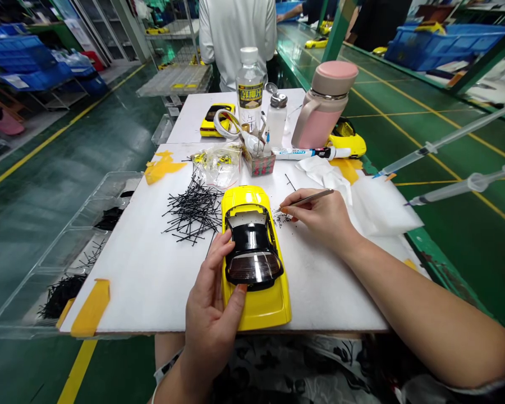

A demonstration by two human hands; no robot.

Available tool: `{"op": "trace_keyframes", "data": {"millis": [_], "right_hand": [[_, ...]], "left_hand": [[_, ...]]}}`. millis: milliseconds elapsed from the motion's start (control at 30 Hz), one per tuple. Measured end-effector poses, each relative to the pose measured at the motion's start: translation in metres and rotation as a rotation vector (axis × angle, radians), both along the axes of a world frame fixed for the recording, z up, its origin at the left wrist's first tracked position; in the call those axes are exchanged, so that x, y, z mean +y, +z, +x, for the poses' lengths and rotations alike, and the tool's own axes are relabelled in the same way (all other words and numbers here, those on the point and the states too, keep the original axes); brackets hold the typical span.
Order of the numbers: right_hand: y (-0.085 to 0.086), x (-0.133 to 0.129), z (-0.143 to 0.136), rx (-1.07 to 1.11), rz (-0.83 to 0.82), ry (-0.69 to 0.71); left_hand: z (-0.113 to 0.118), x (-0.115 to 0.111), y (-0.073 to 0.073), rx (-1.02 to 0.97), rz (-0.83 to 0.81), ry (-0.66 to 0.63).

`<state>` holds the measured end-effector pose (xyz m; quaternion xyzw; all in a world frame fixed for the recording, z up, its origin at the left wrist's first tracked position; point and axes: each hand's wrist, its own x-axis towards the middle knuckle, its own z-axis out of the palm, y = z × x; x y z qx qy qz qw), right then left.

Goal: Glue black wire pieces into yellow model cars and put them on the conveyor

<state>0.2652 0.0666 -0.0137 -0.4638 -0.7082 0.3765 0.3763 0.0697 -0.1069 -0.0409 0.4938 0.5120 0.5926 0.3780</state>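
Observation:
A yellow toy car body [263, 311] with a black roof lies near the front edge of the white board, its rear window towards me. My left hand [212, 297] grips its left side, thumb on the rear edge of the window. Right of the car, my right hand [320, 216] holds thin metal tweezers [315, 196] in a pinch, their tip over a scatter of tiny black parts [283, 219]. Left of the car is a heap of thin black sticks [191, 213]. Whether the tweezers' tip holds anything is too small to tell.
Behind the car stand a small box [261, 163], a plastic bag [223, 165], a clear bottle [249, 84] and a pink flask [324, 106]. Two syringes [437, 146] jut in at the right. Clear trays [73, 252] sit at the left. A person in a light top [238, 39] is ahead.

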Motion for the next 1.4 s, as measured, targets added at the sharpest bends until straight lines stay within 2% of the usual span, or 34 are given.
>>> {"op": "trace_keyframes", "data": {"millis": [733,1400], "right_hand": [[-0.0038,-0.0015,-0.0007,-0.035,0.069,0.041],[-0.0086,-0.0008,-0.0001,0.034,0.115,0.090]], "left_hand": [[0.0001,0.0007,-0.0001,0.004,-0.002,0.000],[0.0003,0.0003,-0.0024,-0.006,0.013,0.001]]}}
